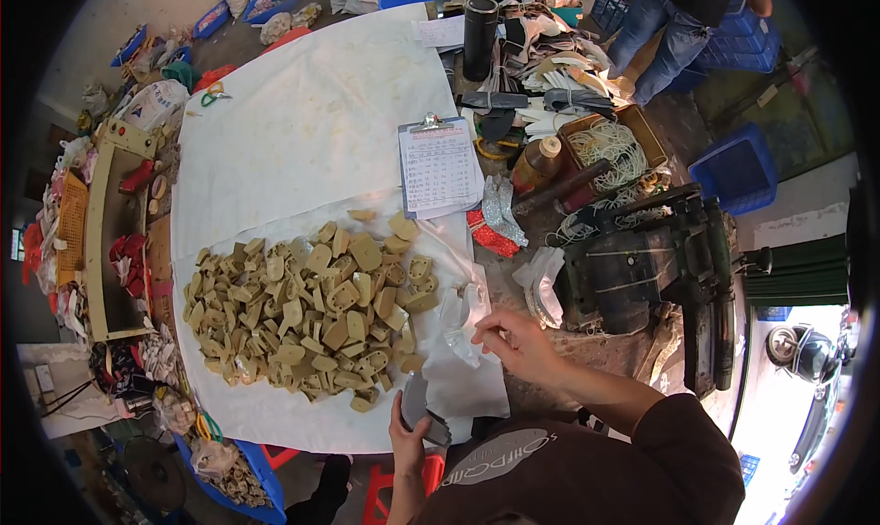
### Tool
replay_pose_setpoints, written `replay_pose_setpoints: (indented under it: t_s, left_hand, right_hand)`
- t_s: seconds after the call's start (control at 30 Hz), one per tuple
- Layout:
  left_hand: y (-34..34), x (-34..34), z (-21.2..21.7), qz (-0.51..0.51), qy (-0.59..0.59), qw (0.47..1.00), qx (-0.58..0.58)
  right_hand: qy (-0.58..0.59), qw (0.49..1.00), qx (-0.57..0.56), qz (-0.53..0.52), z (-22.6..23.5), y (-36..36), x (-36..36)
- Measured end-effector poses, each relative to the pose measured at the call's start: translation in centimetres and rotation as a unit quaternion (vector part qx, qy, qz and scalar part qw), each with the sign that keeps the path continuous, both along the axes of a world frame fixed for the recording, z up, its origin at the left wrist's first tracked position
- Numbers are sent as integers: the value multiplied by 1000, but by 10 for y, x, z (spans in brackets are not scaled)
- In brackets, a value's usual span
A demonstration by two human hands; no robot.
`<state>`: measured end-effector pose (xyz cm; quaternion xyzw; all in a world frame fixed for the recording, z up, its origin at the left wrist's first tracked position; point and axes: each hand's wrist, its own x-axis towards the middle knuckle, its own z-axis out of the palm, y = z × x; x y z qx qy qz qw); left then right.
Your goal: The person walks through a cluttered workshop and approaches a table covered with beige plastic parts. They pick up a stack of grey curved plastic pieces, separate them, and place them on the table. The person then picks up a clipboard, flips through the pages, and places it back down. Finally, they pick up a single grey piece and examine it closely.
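Head view | I see the grey piece [416,402] grasped in left hand [408,438], below-left of right hand [515,344] | right by translucent plastic [458,323], grip: I cannot tell

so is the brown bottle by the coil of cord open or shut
Shut: the brown bottle has its pale cap on top, covering the mouth.

Those blocks [316,296] are khaki on a white sheet [298,149], and that held piece [415,397] is dull grey. The shirt [674,452] is dark brown with pale lettering, a stool [377,488] bright red.
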<state>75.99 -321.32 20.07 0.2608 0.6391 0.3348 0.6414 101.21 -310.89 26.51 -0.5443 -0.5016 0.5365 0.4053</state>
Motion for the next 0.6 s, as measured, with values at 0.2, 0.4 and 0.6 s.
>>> replay_pose_setpoints:
  t_s: [0.2,0.4,0.6]
  left_hand:
    - [-2,21,1,2,-13,999,29]
    - [-20,39,-24,-11,34,999,-3]
    - [-36,34,-53,-43,104,994,4]
  right_hand:
    - [-144,980,39,131,-9,-47,-2]
    - [-246,963,109,36,-34,-57,-1]
    - [-271,956,103,41,-40,-53,4]
